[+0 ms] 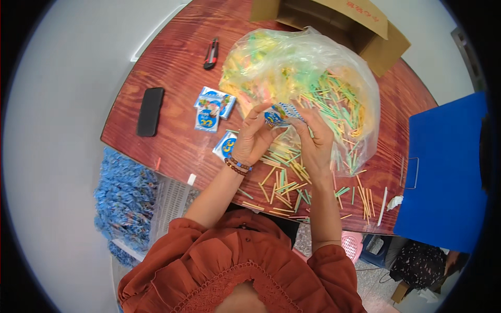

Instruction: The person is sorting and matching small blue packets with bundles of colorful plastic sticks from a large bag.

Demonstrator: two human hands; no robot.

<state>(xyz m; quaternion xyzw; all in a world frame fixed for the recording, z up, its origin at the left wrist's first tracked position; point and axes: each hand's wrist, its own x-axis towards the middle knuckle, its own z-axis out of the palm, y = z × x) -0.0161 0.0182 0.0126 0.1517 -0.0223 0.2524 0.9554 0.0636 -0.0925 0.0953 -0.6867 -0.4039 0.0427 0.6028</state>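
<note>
Over the table, both of my hands hold a small blue-and-white packet (282,113). My left hand (253,138) pinches its left end, and my right hand (317,143) grips the right end with thumb and fingers. Similar packets (207,119) lie overlapping to the left, and another packet (223,146) is partly covered by my left wrist. Behind my hands spreads a large see-through plastic bag (292,57) full of thin pastel sticks. Loose yellow, green and pink sticks (284,190) are scattered on the table beneath and around my forearms.
On the reddish wooden table (177,62) are a black phone (150,111) and a red-and-black utility knife (211,54). A cardboard box (391,49) stands at the back right, a blue panel (443,172) at the right. A heap of blue packets (125,195) fills a basket lower left.
</note>
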